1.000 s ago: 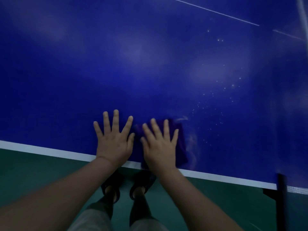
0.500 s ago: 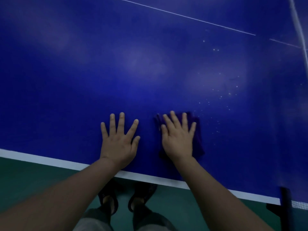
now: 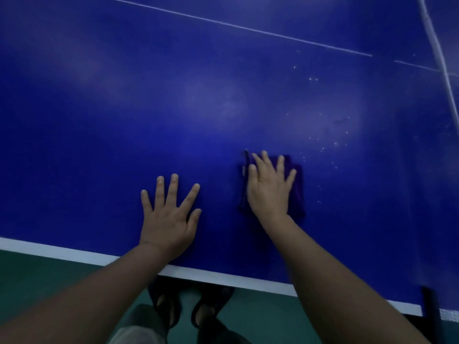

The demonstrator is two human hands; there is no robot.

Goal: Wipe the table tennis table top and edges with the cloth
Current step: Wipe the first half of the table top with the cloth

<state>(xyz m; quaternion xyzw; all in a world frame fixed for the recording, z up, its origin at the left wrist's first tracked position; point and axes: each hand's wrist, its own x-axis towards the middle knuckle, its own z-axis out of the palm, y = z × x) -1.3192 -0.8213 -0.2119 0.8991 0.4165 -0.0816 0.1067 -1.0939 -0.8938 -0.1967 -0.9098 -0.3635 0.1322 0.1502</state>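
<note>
Your right hand [image 3: 269,188] lies flat on the cloth [image 3: 296,187], fingers straight and a little spread, pressing it to the table top [image 3: 173,108] rather than gripping it. The cloth is dark purple, barely lighter than the blue surface, folded into a rough upright rectangle; it shows past your palm on the side toward 3 o'clock and as a thin rumpled strip toward 9 o'clock, with a small raised fold by your index fingertip. It sits in the near part of the table, inside the white edge stripe [image 3: 74,253] and not touching it.

Your left hand [image 3: 170,214] is at 9 o'clock of the cloth, apart from it, released and splayed flat on the bare blue surface, holding nothing.

Toward 1 o'clock of the cloth, pale specks [image 3: 323,147] dot the surface. A thin white line [image 3: 223,23] crosses the far part of the table. At 6 o'clock, below the edge, your sandalled feet [image 3: 183,311] stand on green floor [image 3: 37,276].
</note>
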